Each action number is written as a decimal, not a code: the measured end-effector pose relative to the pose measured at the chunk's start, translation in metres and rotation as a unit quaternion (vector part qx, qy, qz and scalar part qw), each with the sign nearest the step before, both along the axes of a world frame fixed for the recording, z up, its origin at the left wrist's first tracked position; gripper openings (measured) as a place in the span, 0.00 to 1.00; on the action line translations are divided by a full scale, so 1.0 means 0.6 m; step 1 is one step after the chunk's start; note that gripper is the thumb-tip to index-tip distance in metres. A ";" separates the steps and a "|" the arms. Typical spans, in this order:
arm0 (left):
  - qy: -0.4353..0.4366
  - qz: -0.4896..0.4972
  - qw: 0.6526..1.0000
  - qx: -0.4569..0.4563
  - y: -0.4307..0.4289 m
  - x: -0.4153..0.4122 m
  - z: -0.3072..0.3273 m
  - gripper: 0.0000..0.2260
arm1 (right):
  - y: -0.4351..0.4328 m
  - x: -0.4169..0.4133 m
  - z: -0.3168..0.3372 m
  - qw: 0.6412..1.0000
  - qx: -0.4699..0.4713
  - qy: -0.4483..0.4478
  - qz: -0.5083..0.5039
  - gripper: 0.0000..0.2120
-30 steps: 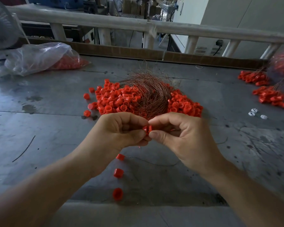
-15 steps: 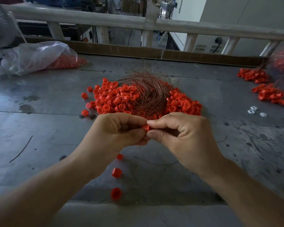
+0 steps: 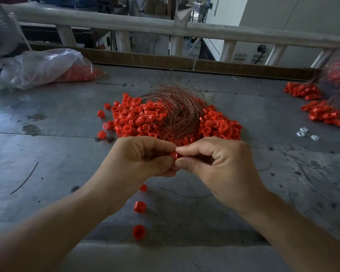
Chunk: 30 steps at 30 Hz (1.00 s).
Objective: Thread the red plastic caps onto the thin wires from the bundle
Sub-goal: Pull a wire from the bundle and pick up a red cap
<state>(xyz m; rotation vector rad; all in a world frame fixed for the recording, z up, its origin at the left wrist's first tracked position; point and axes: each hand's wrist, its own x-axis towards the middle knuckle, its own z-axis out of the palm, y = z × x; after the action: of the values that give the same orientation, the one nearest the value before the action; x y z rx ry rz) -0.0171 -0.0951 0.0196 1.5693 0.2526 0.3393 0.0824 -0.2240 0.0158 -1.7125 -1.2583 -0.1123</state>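
Observation:
A small red cap (image 3: pixel 174 155) is pinched between the fingertips of my left hand (image 3: pixel 139 160) and my right hand (image 3: pixel 214 163), held above the grey table. Whether a wire is in my fingers is too fine to tell. Just beyond my hands lies a pile of red caps (image 3: pixel 137 120) with a curved bundle of thin copper wires (image 3: pixel 177 107) on top. Under my hands, a red cap on a thin wire (image 3: pixel 143 187) lies on the table, with two loose caps (image 3: pixel 139 206) nearer the front edge.
A clear plastic bag with red caps (image 3: pixel 47 67) lies at the back left. Groups of red caps on wires (image 3: pixel 320 112) sit at the right, beside small white parts (image 3: pixel 302 132). A stray wire (image 3: pixel 26 178) lies at the left. A railing (image 3: pixel 165 26) runs behind the table.
Both hands stay together on the cap, with only small finger shifts. The view has tilted slightly.

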 end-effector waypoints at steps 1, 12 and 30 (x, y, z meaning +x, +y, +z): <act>0.003 -0.006 1.000 -0.014 0.000 0.001 0.001 0.12 | -0.001 0.000 0.000 1.000 0.002 0.011 0.003 0.10; 0.013 -0.045 0.995 -0.091 -0.004 -0.006 0.006 0.09 | -0.004 -0.004 0.003 0.998 0.031 -0.054 0.002 0.07; 0.004 -0.145 0.977 -0.157 0.011 -0.009 0.005 0.19 | -0.012 0.007 0.018 0.987 -0.096 0.038 0.121 0.08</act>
<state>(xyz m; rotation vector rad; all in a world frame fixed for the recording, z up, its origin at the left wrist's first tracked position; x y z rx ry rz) -0.0225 -0.0887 0.0223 1.2725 0.0762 0.0601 0.0866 -0.2313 0.0268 -1.6932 -1.4452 0.2234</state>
